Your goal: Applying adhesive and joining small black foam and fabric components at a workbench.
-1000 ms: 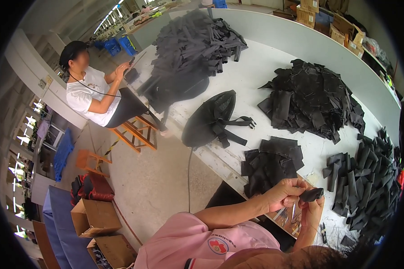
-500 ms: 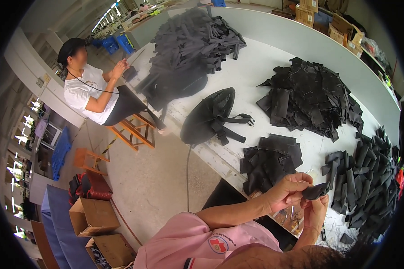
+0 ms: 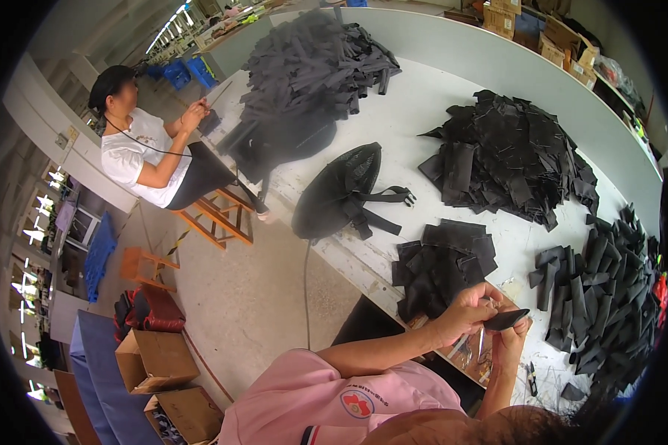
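At the near edge of the white table (image 3: 408,148), a small, narrow piece of black fabric (image 3: 506,320) was held up between two bare hands. The left hand (image 3: 462,317) pinched its left end between thumb and fingers; the right hand (image 3: 509,343) gripped it from below and from the right, some fingertips hidden. Just beyond the left hand, by the same edge, lay a small stack of flat black fabric pieces (image 3: 447,258); a large heap of similar flat pieces (image 3: 513,159) stood toward the far edge. Toward the right end lay a heap of curled black fabric pieces (image 3: 600,300). Judged by shape, the curled heap probably represented work done and the flat pieces work left; the held piece seemed partway, its exact fold indistinct.
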Motion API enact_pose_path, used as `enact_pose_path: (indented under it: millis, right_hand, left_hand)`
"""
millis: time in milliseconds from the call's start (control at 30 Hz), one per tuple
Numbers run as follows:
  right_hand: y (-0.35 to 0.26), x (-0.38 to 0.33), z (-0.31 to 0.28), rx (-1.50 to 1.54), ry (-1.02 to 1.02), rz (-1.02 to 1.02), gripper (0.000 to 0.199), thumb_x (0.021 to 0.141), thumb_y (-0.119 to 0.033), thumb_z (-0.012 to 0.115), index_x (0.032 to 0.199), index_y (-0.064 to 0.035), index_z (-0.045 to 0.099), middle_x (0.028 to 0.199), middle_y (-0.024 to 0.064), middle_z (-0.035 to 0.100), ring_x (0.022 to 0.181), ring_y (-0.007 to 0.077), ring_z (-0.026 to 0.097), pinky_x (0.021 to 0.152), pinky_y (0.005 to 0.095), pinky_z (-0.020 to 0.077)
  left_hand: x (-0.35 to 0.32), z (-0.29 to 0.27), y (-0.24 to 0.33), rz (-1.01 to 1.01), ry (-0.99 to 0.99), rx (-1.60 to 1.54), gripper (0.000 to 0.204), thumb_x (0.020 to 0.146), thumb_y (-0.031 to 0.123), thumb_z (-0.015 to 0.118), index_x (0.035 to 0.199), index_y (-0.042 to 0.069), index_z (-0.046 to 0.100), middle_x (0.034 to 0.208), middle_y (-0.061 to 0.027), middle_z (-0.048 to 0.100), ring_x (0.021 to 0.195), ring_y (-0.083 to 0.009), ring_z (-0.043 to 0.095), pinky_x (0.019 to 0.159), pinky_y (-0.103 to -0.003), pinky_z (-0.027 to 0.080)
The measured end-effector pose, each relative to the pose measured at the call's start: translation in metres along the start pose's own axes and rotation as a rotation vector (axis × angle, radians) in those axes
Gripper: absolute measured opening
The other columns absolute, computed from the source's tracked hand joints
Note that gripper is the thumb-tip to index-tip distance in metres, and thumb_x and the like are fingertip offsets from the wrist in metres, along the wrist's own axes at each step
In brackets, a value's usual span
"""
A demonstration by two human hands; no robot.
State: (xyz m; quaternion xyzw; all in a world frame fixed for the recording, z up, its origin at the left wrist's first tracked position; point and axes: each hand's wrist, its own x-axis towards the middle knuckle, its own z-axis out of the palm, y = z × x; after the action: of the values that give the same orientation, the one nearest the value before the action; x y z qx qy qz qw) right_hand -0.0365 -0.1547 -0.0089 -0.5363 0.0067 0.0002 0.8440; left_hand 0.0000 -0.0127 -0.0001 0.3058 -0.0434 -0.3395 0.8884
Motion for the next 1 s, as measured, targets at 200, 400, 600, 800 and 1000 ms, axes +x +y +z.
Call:
enact_pose_path:
  millis: [200, 400, 600, 800, 1000]
  right_hand:
    - [-0.024, 0.011, 0.013, -0.362, 0.065, -0.077, 0.01, 0.077, -0.011, 0.054, 0.071, -0.0021, 0.054, 0.07, -0.0006, 0.053, 0.064, 0.0072, 0.048, 0.056, 0.0208, 0.0374]
    - [-0.037, 0.02, 0.008, -0.536, -0.124, -0.01, 0.022, 0.085, -0.022, 0.053, 0.074, -0.0036, 0.053, 0.06, -0.002, 0.047, 0.053, 0.0048, 0.042, 0.046, 0.0211, 0.0341]
    - [-0.007, 0.011, -0.001, -0.305, 0.008, 0.025, 0.027, 0.086, -0.028, 0.053, 0.074, -0.0041, 0.051, 0.06, -0.0028, 0.045, 0.056, 0.0051, 0.041, 0.05, 0.0205, 0.0343]
    - [-0.024, 0.004, 0.007, -0.635, 0.189, -0.106, 0.03, 0.086, -0.03, 0.051, 0.084, -0.0006, 0.057, 0.066, 0.006, 0.054, 0.063, 0.0132, 0.051, 0.057, 0.0261, 0.0398]
    - [-0.06, 0.002, 0.028, -1.075, 0.041, -0.549, 0.038, 0.072, -0.037, 0.062, 0.081, -0.0006, 0.057, 0.069, 0.0089, 0.053, 0.068, 0.0245, 0.054, 0.057, 0.0317, 0.043]
  left_hand:
    - [-0.008, 0.017, 0.024, -0.014, -0.042, -0.136, 0.028, 0.077, -0.002, 0.053, 0.103, 0.004, 0.044, 0.086, -0.0045, 0.054, 0.056, -0.0005, 0.041, 0.04, -0.012, 0.027]
    - [-0.009, 0.008, 0.019, -0.005, -0.049, -0.035, 0.038, 0.075, 0.0, 0.059, 0.11, 0.003, 0.043, 0.088, -0.005, 0.054, 0.061, -0.0044, 0.045, 0.048, -0.015, 0.033]
    - [-0.009, 0.008, 0.012, 0.137, 0.027, 0.452, 0.029, 0.084, 0.008, 0.052, 0.111, 0.001, 0.044, 0.093, -0.0057, 0.053, 0.068, -0.0078, 0.047, 0.058, -0.017, 0.037]
    - [0.0, 0.028, 0.049, 0.705, -0.177, 1.288, 0.021, 0.084, 0.01, 0.054, 0.101, -0.002, 0.055, 0.103, -0.011, 0.055, 0.092, -0.0168, 0.052, 0.079, -0.025, 0.04]
    - [-0.001, 0.032, 0.04, 0.56, -0.009, 0.65, 0.006, 0.077, 0.001, 0.06, 0.081, -0.002, 0.058, 0.09, -0.0135, 0.059, 0.087, -0.0191, 0.054, 0.081, -0.029, 0.041]
